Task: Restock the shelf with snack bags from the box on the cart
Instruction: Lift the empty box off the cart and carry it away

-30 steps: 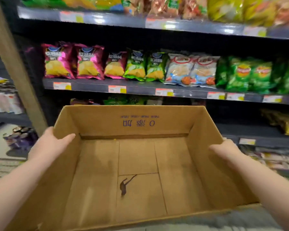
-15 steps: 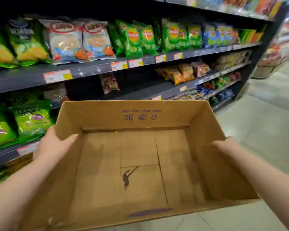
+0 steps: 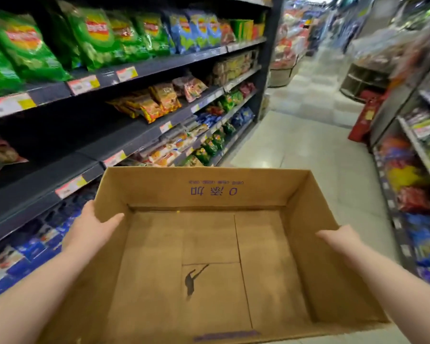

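I hold a brown cardboard box [image 3: 209, 187] in front of me, and nothing lies inside it. My left hand [image 3: 91, 228] grips its left wall, thumb inside and fingers outside. On the right wall sits my right hand [image 3: 339, 238], thumb along the rim. Blue print marks the far inner wall, and a dark stain marks the bottom. The shelf [image 3: 144, 68] on my left carries green snack bags [image 3: 97, 36] and blue ones [image 3: 196, 28]. A lower shelf holds orange bags [image 3: 154, 103] with a dark gap to their left. No cart is in view.
A pale tiled aisle [image 3: 308, 150] runs ahead to the right. Another stocked shelf unit [image 3: 417, 150] lines the right side. A red stand [image 3: 365, 115] sits on the floor by it, and a low display [image 3: 363, 80] stands farther back.
The view has swung right from facing the shelf to looking down the aisle. Both hands keep the same hold on the box.
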A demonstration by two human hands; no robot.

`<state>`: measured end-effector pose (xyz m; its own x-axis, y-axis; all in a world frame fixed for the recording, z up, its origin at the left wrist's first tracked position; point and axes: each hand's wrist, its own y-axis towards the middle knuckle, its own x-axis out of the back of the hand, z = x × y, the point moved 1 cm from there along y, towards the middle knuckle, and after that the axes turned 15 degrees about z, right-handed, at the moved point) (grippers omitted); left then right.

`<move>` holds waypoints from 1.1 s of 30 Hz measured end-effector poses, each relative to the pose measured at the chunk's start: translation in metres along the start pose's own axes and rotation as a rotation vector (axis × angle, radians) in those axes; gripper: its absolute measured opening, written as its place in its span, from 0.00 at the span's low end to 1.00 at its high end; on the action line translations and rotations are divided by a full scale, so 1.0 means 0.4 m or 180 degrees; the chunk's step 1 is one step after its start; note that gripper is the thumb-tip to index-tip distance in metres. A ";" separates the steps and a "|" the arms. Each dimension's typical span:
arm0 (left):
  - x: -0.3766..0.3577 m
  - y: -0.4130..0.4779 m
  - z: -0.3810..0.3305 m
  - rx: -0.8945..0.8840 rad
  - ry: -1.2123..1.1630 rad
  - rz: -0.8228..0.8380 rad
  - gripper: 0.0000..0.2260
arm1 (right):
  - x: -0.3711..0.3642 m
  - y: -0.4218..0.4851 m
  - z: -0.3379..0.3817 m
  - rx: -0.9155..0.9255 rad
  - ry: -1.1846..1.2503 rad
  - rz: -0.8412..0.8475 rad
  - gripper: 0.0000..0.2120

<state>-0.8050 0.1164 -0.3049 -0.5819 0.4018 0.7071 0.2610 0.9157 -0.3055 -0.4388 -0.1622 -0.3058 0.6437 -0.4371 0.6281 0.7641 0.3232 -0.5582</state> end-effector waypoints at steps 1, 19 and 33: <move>-0.024 0.014 -0.030 0.0010 0.0014 0.0054 0.30 | 0.020 0.019 -0.008 -0.0049 0.0014 0.0016 0.25; -0.495 0.477 -0.654 -0.0522 0.0368 0.0705 0.34 | 0.389 0.498 -0.031 -0.0738 0.0623 -0.0233 0.31; -0.815 1.011 -1.103 -0.0813 0.0574 0.1484 0.40 | 0.544 0.969 0.149 -0.1349 0.1083 -0.0601 0.36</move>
<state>-0.1700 0.3527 -0.3775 -0.2253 0.7357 0.6388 0.6503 0.6017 -0.4636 -0.0003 -0.0822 -0.3532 0.3946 -0.7227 0.5675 0.7363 -0.1208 -0.6658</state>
